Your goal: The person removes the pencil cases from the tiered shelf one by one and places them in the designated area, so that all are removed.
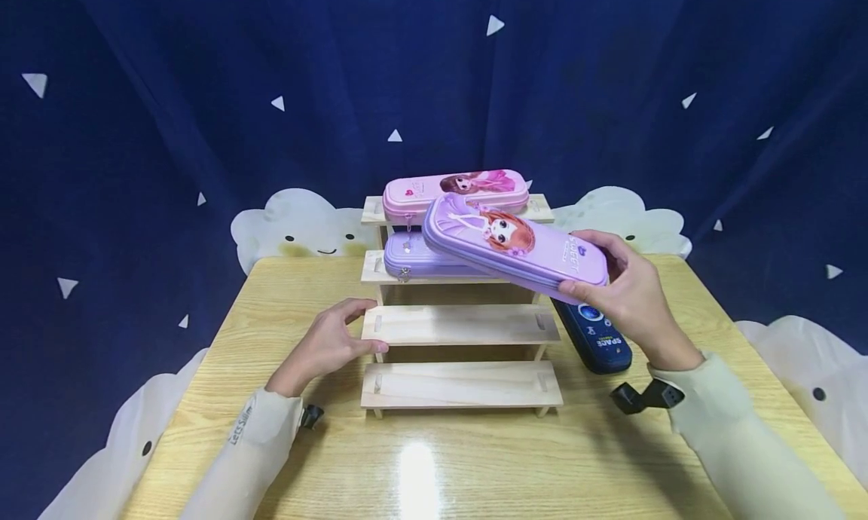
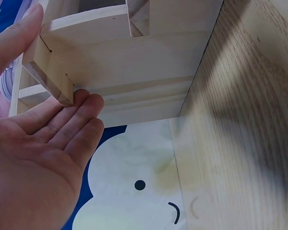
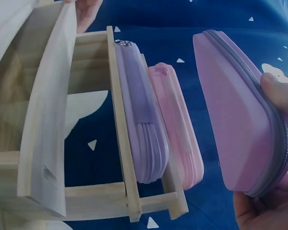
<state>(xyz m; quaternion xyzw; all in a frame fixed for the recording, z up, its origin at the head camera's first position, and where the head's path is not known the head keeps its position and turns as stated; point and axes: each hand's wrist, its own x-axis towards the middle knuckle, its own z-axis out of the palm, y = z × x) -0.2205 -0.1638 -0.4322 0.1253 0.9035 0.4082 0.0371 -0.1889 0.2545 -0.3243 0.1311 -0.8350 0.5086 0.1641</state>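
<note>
My right hand (image 1: 634, 298) grips one end of a light purple pencil case (image 1: 536, 252) with a red-haired doll picture. This case is tilted in the air in front of the upper tiers of a stepped wooden display rack (image 1: 461, 325). My left hand (image 1: 332, 341) holds the left end of the rack's third tier from the top, thumb at the front and fingers behind. On the top tier lies a pink pencil case (image 1: 420, 192). Another purple pencil case (image 3: 144, 115) rests on the second tier, partly hidden in the head view by the held one.
A dark blue pencil case (image 1: 600, 347) marked SPACE lies on the wooden table (image 1: 305, 460) right of the rack, under my right hand. Behind the table hangs a dark blue curtain (image 1: 339, 68) with white triangles. Cloud-shaped panels (image 1: 291, 230) stand along the edges.
</note>
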